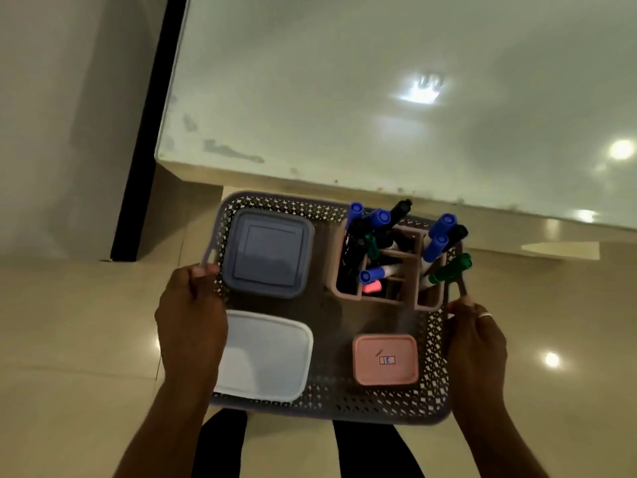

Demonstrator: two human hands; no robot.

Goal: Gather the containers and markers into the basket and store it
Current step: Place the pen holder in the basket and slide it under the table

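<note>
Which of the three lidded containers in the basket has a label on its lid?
The pink container, nearest the right hand; the white and grey ones have plain lids.

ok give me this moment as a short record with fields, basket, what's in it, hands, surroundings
basket: grey perforated basket, carried above the tiled floor
contents: grey square lidded container far left; white lidded container near left; pink lidded container near right, small label on lid; pink marker holder far right
markers: blue, black and green ones standing in the holder, caps up
left hand: gripping the basket's left handle
right hand: gripping the right handle, ring on one finger
surroundings: glossy table ahead
stage: gathering looks done, storing not yet
</note>
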